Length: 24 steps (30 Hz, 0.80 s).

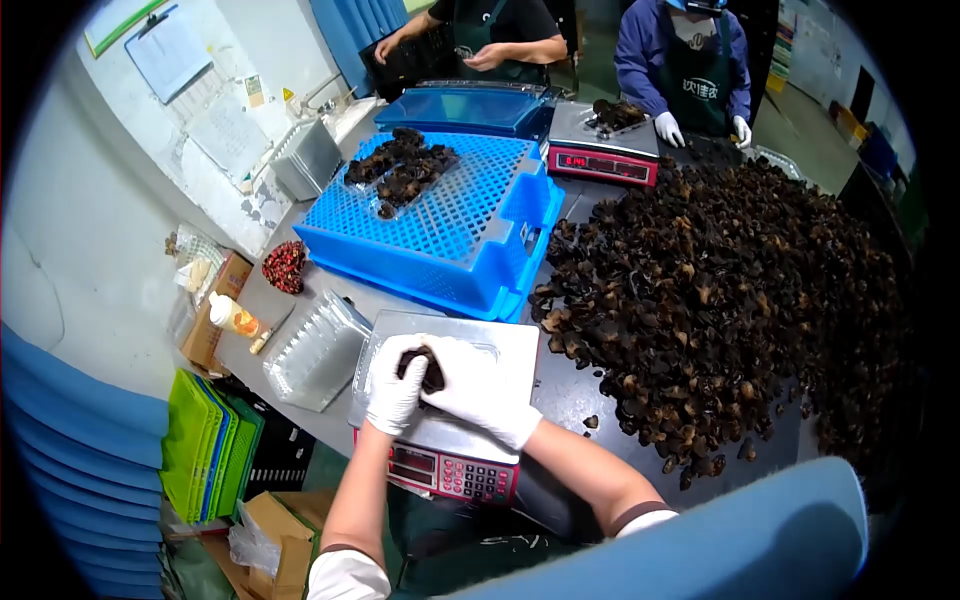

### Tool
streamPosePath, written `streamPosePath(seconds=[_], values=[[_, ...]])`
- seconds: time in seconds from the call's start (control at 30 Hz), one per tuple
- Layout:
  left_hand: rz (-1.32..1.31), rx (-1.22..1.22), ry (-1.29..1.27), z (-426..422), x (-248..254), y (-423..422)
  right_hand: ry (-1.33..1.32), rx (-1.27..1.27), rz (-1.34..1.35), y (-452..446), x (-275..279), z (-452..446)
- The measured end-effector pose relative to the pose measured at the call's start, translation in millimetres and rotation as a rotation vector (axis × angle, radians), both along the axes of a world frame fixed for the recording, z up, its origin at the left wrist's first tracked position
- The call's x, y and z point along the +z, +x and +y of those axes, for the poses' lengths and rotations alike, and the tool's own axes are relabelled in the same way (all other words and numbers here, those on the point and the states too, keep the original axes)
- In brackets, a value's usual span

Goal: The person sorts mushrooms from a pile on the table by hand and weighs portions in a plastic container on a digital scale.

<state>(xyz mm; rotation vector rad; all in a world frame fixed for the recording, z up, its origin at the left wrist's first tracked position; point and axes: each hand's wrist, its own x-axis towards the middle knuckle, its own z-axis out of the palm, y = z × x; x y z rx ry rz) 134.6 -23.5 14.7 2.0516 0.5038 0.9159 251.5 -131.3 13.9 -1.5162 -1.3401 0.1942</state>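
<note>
In the head view, red digits beginning "0.1" are shown on the far scale (605, 168), and white Chinese characters are printed on a co-worker's apron (700, 92). A dark clump (433, 374) is clasped by the gloved left hand (395, 385) above the near scale (515, 350); the right hand (465, 380) is laid against its other side, its grip hidden. The clump's long axis, partly covered by fingers, cannot be told.

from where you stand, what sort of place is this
Probably a food weighing and packing room: a big heap of dark, mushroom-like pieces lies on the table, with a near digital scale, a far one and stacked clear plastic trays.
</note>
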Motion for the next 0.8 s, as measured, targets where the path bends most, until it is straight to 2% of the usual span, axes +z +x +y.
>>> streamPosePath(seconds=[0.1, 0.13, 0.17, 0.23, 0.3, 0.33, 0.37, 0.43, 0.47, 0.5, 0.53, 0.57, 0.63, 0.67, 0.7, 0.77, 0.8], values=[[0.172, -0.092, 0.106, 58.9, -23.8, -19.8, -0.183, 0.035, -0.167, -1.4, -23.6, 27.0], [0.292, -0.086, 0.246, 70.6, -27.8, -24.5, -0.184, 0.036, -0.164, -1.9, -28.2, 27.3], [0.31, -0.096, 0.224, 78.3, -33.9, -29.2, -0.193, 0.007, -0.19, -1.3, -33.4, 24.5], [0.238, -0.095, -0.058, 86.9, -47.9, -35.1, -0.2, -0.017, -0.211, 4.5, -33.0, 15.7], [0.069, -0.062, -0.608, 73.2, -55.6, -34.1, -0.203, -0.025, -0.203, 11.9, -26.3, -1.2], [0.122, -0.071, -0.444, 66.8, -57.2, -32.7, -0.295, 0.036, -0.1, 17.8, -29.7, -5.0], [0.191, -0.063, -0.232, 61.2, -59.4, -31.7, -0.258, 0.024, -0.115, 20.7, -42.4, -7.8], [0.12, -0.086, -0.356, 52.2, -67.5, -27.0, -0.161, 0.049, -0.057, 29.2, -44.3, -20.9], [0.124, -0.089, -0.356, 51.2, -71.8, -27.2, -0.03, 0.046, -0.032, 35.6, -44.7, -30.3], [0.036, -0.053, -0.509, 51.8, -77.5, -26.7, 0.013, 0.048, 0.116, 40.9, -47.3, -40.8], [-0.052, -0.013, -0.662, 51.4, -80.3, -26.8, -0.037, 0.011, 0.187, 48.4, -37.0, -60.5], [-0.049, -0.015, -0.661, 48.5, -72.6, -27.0, -0.086, -0.026, 0.258, 56.9, -25.2, -83.6], [0.169, 0.019, -0.068, 37.5, -42.6, -26.7, 0.03, -0.229, 0.066, 76.6, -30.2, -124.5], [0.198, -0.028, 0.01, 32.0, -34.6, -27.6, 0.016, -0.333, -0.012, 87.4, -34.4, -146.4], [0.354, -0.121, 0.299, 27.8, -16.2, -28.8, -0.003, -0.438, -0.091, 95.7, -39.7, -167.7], [0.533, -0.23, 0.483, 6.4, 12.2, -17.7, -0.218, -0.772, -0.37, 97.0, -58.4, -204.1], [0.622, -0.283, 0.539, 6.2, 9.5, -13.5, -0.376, -0.839, -0.428, 94.7, -72.8, -217.8]])
